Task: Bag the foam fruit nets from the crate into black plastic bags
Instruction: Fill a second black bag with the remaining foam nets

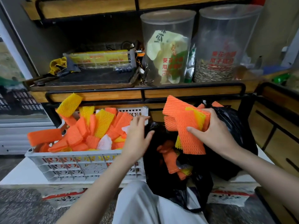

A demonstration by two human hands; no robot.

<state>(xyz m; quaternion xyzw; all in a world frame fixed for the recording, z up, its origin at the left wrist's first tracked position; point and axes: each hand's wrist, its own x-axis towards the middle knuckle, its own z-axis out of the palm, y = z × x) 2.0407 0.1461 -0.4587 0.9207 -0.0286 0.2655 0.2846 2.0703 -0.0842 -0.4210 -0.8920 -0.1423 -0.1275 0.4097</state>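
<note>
A white slatted crate (84,165) on the left is heaped with orange, yellow and a few white foam fruit nets (90,130). My left hand (137,138) hovers over the crate's right end, fingers spread and relaxed, holding nothing. My right hand (215,135) grips a bunch of orange and yellow nets (186,120) above an open black plastic bag (163,180). Several nets (171,160) lie inside that bag. A second, fuller black bag (234,126) sits behind my right hand.
The crate and bags rest on a white board (22,173) over a speckled floor. A wooden shelf with a black metal rail (145,88) runs just behind, bearing two clear tubs (166,46) and a tray of clutter. A wooden cabinet (278,131) stands at the right.
</note>
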